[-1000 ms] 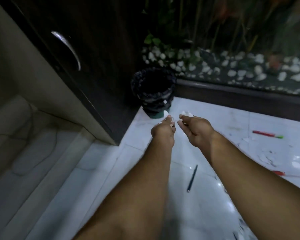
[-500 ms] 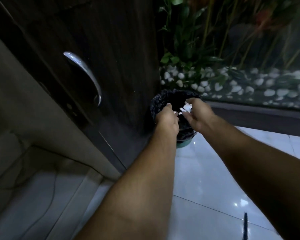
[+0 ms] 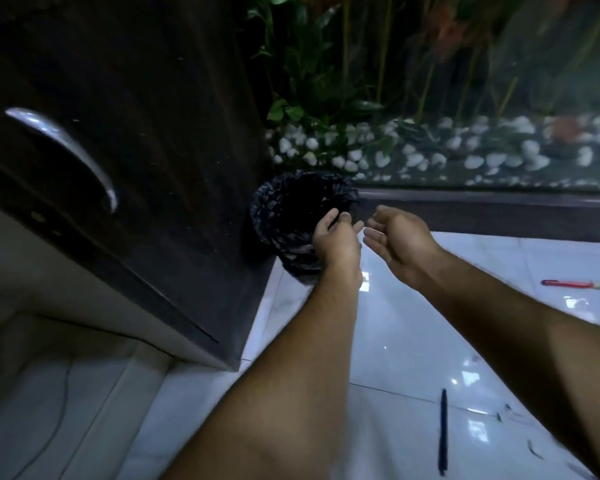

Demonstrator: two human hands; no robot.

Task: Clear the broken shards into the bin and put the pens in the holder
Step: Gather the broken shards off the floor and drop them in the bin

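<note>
From the head camera, both bare forearms reach forward from the bottom edge toward the middle of the picture, where the bin (image 3: 284,216), a small round one lined with a crumpled black bag, stands on the floor (image 3: 413,327) in the corner between a dark cabinet door (image 3: 146,133) and a low dark ledge (image 3: 482,209). The left hand (image 3: 335,239) hangs over the bin's near rim at its 5 o'clock side, back of the hand to the camera, fingers loosely bent with nothing visible in them. The right hand (image 3: 400,239) is just beside it at 3 o'clock, palm turned up and inward, fingers relaxed and spread, holding nothing; the two hands are close but apart. A black pen (image 3: 443,431) lies on the glossy white tiles at 5 o'clock of the picture, pointing roughly toward 12. A red pen with a green end (image 3: 577,284) lies flat at 3 o'clock, near the right edge. A few small dark flecks (image 3: 534,452) sit on the tiles at 4 o'clock, too small to identify. A curved metal handle (image 3: 66,150) is on the cabinet door at 9 o'clock, and white pebbles (image 3: 465,154) and green plants (image 3: 309,81) show behind glass at 1 o'clock.
</note>
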